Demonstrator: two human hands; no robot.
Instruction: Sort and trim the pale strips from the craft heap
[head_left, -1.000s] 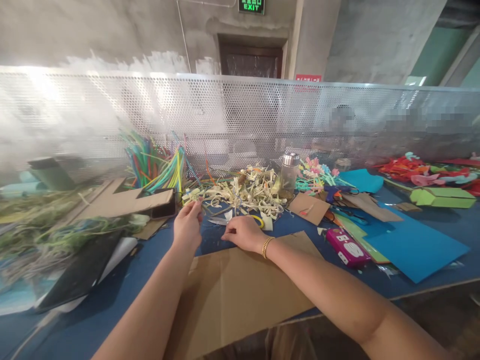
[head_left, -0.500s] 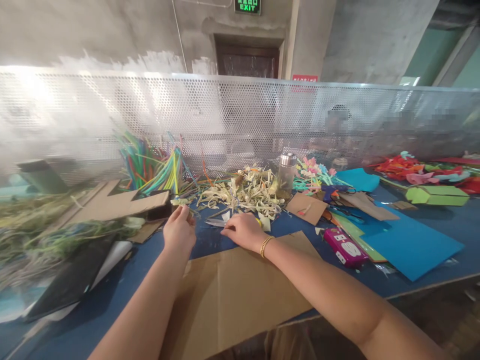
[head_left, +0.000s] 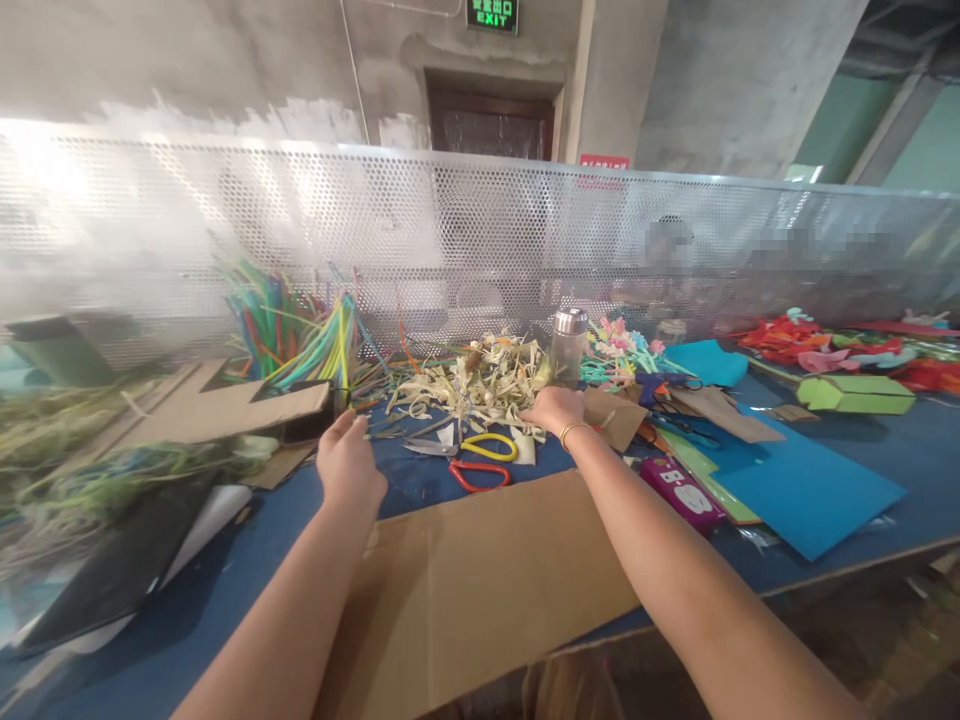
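My left hand (head_left: 346, 462) hovers over the blue table (head_left: 840, 425) near a cardboard block, its fingers loosely apart and holding nothing that I can see. My right hand (head_left: 556, 408) reaches into the right edge of a pile of pale paper strips (head_left: 476, 382), fingers curled down; what they hold is hidden. Scissors with a yellow and a red handle (head_left: 480, 460) lie between the hands, blades pointing left. A large sheet of brown cardboard (head_left: 480, 590) lies under my forearms.
A bundle of coloured sticks (head_left: 300, 330) and a steel-capped bottle (head_left: 568, 347) stand against the perforated metal screen (head_left: 480, 220). A blue sheet (head_left: 810, 485), a pink power strip (head_left: 684, 490), a green box (head_left: 862, 393) and paper flowers lie at the right. Straw heaps sit at the left.
My right hand has lifted off the scissors and moved right and away to the strip pile, uncovering the handles. My left hand has let go of the strip and drawn slightly back.
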